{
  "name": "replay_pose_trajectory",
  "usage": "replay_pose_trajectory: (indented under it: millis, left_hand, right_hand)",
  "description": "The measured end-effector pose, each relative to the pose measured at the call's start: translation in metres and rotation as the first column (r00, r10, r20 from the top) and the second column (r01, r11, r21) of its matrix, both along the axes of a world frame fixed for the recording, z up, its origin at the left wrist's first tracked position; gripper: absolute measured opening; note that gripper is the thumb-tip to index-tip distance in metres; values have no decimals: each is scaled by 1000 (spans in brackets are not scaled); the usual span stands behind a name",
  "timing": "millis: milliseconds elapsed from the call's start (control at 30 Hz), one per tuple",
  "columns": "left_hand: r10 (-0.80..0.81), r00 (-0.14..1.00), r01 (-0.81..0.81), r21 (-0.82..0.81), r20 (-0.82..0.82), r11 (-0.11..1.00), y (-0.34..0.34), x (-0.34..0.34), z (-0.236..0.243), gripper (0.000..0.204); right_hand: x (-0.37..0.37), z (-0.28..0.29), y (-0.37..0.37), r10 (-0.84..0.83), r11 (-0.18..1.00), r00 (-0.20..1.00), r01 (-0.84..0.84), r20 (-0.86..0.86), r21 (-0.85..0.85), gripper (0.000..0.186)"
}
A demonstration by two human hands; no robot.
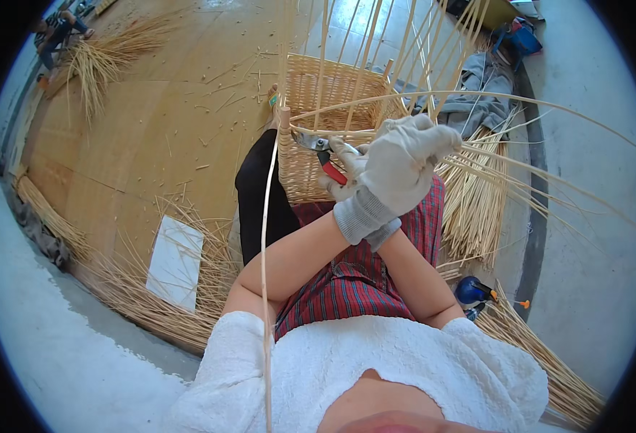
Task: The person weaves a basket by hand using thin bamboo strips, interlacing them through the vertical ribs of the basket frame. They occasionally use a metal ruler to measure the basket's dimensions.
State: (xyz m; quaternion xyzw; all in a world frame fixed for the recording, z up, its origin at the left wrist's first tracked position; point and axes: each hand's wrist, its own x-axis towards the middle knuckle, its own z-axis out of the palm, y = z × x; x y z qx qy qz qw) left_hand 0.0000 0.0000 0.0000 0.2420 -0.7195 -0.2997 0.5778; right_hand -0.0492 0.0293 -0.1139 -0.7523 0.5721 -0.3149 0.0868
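Shears [331, 169] in right hand [349, 163] crowd the edge of the basket [300, 173].

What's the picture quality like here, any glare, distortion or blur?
In the head view, pale glare on the floor at the top, behind the upright canes; fisheye bending and black corners toward the picture's edge; the basket fairly clear, the far person at upper left small and soft.
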Motion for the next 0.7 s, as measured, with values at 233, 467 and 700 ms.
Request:
replay_pose_trajectory:
  millis: [233, 467, 700]
  left_hand:
    - [-21, 998, 24, 42, -57, 999, -1, -8, -2, 23]
    - [-42, 994, 56, 136, -104, 989, 7, -10, 1, 15]
    - [38, 988, -25, 90, -147, 996, 22, -13, 2, 24]
  right_hand:
    - [18, 29, 5, -147, 989, 969, 141, -197, -44, 76]
    - [21, 3, 6, -203, 972, 955, 170, -217, -161, 71]
    - [3, -12, -2, -62, 998, 989, 64, -136, 9, 67]
